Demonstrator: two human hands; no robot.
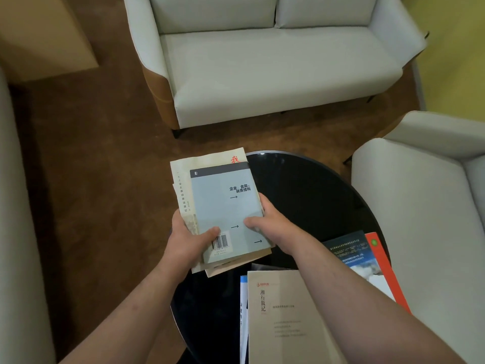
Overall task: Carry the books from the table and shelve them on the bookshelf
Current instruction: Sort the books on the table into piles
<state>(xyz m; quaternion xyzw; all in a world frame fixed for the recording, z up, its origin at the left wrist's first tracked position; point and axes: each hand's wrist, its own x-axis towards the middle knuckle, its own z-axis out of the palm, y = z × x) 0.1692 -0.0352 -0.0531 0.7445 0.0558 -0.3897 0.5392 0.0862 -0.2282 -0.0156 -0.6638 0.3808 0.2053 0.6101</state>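
Overhead, both hands on a small stack of books point(223, 206), held over the near-left edge of the round black glass table point(309, 195).

Left hand point(187, 240): fingers curled under the stack's left side, thumb laid flat on the top cover just beside the barcode. Closed grip on the stack.

Right hand point(267, 219): clasps the right edge, thumb pressed on the top cover, other fingers wrapped round the side and mostly hidden. Also closed on the stack.

Top of stack: grey-blue paperback point(225, 206), dark band at the head, black Chinese title, small arrows. Beneath it a larger cream book point(183, 185) with a red character at the far corner. More covers stick out at the near end; count unclear.

On the table, near side: a beige book point(286, 316) lying on a white-and-blue one point(243, 311). To its right a dark blue book point(351, 253) overlapping an orange-red one point(380, 261), both partly behind the right forearm.

Surroundings: white two-seat sofa point(275, 74) beyond the table, white armchair point(420, 206) at right, brown carpet point(99, 166).
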